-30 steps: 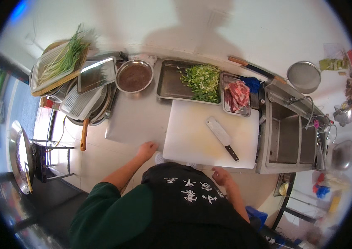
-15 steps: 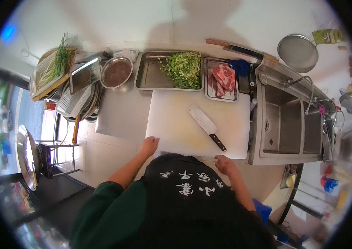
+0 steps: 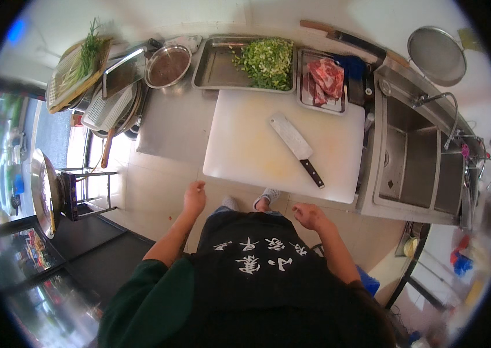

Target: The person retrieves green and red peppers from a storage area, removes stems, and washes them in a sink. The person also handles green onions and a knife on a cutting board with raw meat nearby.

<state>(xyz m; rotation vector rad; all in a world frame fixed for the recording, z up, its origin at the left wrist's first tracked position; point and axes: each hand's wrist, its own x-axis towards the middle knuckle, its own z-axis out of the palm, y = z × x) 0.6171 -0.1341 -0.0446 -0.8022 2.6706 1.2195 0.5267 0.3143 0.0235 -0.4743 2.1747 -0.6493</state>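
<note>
My left hand hangs just in front of the counter, near the left front corner of a white cutting board, its fingers curled with nothing visible in them. Loosely closed too, my right hand is held below the board's front edge and touches nothing. A cleaver lies slanted across the board, its dark handle pointing toward me at the right. Behind the board, a metal tray holds chopped green scallions. Beside it, raw red meat sits in a smaller tray.
A metal bowl of brownish contents stands at the back left. Farther left are stacked perforated trays and whole scallions. The double sink adjoins the board on the right. A round strainer hangs on the wall.
My body and view have shifted back from the counter, so my feet and more floor show. Both hands are now farther from the board's front edge. The cleaver stays on the board.
</note>
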